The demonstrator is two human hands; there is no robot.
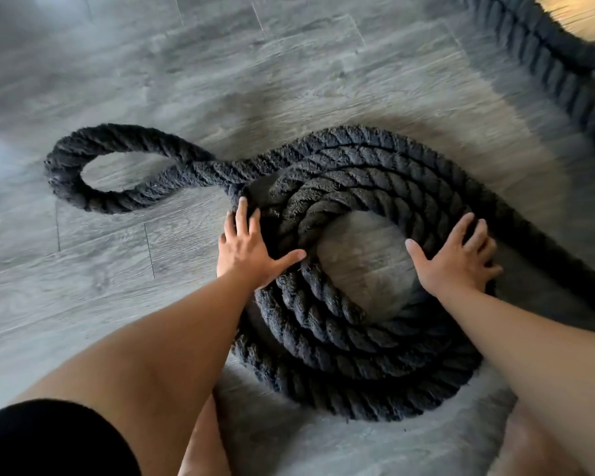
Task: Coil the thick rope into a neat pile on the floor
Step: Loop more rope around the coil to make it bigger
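A: Nearest us, both hands lie flat with fingers spread: the left hand (pixel 246 250) presses the coil's left side, the right hand (pixel 459 257) its right side.

B: And the thick rope (pixel 340 338)?

A: Several stacked turns ringing a patch of bare floor (pixel 152 80).

B: Risk?

A: Beyond the left hand, a stray loop (pixel 83 180) sticks out. Farther off, the uncoiled length (pixel 547 63) trails away; its weight could likely drag the turns loose.

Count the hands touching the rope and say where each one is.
2. The left hand lies flat on the left side of the rope coil; the right hand presses on its right side. Both are open, palms down.
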